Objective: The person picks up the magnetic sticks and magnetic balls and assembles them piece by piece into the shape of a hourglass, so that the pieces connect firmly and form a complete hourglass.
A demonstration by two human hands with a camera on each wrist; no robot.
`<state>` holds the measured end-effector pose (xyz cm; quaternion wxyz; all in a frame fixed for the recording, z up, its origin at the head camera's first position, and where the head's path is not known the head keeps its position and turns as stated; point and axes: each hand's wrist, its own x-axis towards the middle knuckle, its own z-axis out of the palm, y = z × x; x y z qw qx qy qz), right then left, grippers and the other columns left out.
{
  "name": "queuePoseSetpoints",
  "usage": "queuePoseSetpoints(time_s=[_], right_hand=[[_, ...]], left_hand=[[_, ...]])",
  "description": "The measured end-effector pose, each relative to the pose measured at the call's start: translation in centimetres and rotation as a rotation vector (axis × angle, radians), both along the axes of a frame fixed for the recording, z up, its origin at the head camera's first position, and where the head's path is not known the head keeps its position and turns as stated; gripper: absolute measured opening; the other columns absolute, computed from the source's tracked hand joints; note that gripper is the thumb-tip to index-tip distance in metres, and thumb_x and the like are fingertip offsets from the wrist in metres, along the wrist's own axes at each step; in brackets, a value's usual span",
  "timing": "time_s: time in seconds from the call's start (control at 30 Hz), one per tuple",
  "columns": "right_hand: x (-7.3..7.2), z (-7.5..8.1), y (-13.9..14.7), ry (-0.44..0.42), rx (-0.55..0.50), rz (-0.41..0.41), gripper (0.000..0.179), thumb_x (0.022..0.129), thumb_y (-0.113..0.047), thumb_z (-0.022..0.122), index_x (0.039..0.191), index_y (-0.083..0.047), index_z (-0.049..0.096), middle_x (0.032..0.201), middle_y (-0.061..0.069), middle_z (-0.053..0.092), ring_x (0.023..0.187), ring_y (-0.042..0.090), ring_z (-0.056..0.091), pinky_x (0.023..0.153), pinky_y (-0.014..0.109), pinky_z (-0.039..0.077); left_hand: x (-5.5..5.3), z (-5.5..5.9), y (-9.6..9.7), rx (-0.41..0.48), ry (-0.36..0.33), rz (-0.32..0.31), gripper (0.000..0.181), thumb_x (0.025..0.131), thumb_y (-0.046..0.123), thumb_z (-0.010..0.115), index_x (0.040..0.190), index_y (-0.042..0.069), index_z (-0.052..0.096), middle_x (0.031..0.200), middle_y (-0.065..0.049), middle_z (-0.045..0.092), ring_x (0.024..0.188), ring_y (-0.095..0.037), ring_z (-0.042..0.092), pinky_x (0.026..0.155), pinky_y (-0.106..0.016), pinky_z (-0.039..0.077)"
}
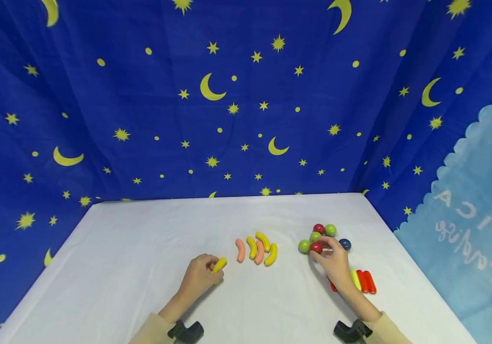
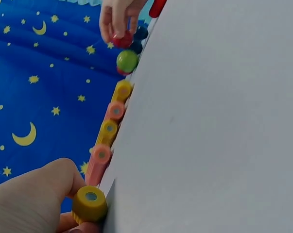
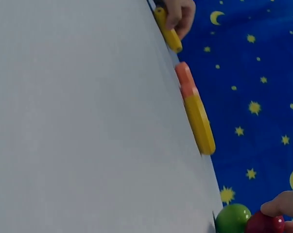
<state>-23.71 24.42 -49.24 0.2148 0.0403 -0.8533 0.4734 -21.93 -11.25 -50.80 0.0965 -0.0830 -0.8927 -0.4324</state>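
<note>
My left hand (image 1: 199, 274) pinches a curved yellow stick (image 1: 219, 265) between thumb and fingers, close over the white table. A grey disc shows in the end of that yellow stick (image 2: 91, 196) in the left wrist view. To its right lies a loose group of curved sticks, such as a pink stick (image 1: 240, 250) and a yellow stick (image 1: 271, 254). On the other side my right hand (image 1: 335, 263) grips a glossy red ball (image 1: 316, 247) with thumb and fingers. Green balls (image 1: 304, 246), another red ball (image 1: 319, 229) and a dark blue ball (image 1: 345, 244) sit around it.
Partly behind the right hand and wrist lie straight red rods (image 1: 366, 282) and a yellow-green rod (image 1: 355, 280). A white cloth covers the table (image 1: 121, 248). Blue star-and-moon fabric (image 1: 246, 119) hangs at the back and sides, with a light blue cloth (image 1: 482, 191) at right.
</note>
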Motion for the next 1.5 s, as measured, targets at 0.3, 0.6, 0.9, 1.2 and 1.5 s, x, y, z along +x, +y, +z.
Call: queuePoseSetpoints(time_s=[0.3,0.6,0.9,1.2,1.5], right_hand=[[1.0,-0.5,-3.6,-0.025,-0.073,0.115,0.038,0.072,0.0,0.078,0.107,0.003,0.064,0.105,0.017,0.066,0.084,0.007,0.062,0.071,0.018,0.054],[2.2,-1.3,-7.8,-0.053,-0.196,0.245,0.039,0.071,0.003,0.078,0.107,0.002,0.063,0.101,0.015,0.066,0.085,0.001,0.06,0.069,0.019,0.054],[2.7,-1.7,-11.2,-0.108,-0.202,0.467,0.041,0.074,-0.003,0.078,0.111,0.001,0.061,0.108,0.018,0.065,0.092,0.009,0.062,0.072,0.023,0.055],[2.7,-2.3,-12.2,-0.111,-0.197,0.551,0.041,0.077,-0.005,0.075,0.113,0.006,0.058,0.111,0.024,0.062,0.094,0.013,0.064,0.073,0.02,0.055],[3.0,-2.2,-12.6,-0.147,-0.193,0.68,0.036,0.08,-0.006,0.073,0.112,0.004,0.06,0.11,0.025,0.065,0.093,0.018,0.067,0.077,0.025,0.056]], left_hand=[[1.2,0.1,1.6,0.008,-0.042,-0.091,0.025,0.069,0.011,0.073,0.092,0.003,0.071,0.071,0.003,0.053,0.057,-0.002,0.044,0.05,-0.016,0.04],[1.8,0.1,2.5,0.033,-0.071,-0.162,0.026,0.069,0.009,0.072,0.093,0.001,0.07,0.069,0.002,0.053,0.053,0.0,0.043,0.046,-0.016,0.038],[2.3,-0.1,3.2,0.032,-0.032,-0.209,0.025,0.067,0.009,0.072,0.092,0.004,0.07,0.068,0.005,0.053,0.054,0.002,0.042,0.048,-0.016,0.038],[2.3,-0.2,3.2,0.002,-0.008,-0.254,0.023,0.068,0.009,0.073,0.09,0.005,0.069,0.066,0.007,0.053,0.053,0.003,0.042,0.048,-0.016,0.04],[2.4,-0.3,3.1,0.031,0.029,-0.29,0.023,0.073,0.012,0.077,0.095,0.006,0.071,0.068,0.004,0.057,0.053,0.004,0.042,0.047,-0.015,0.037]])
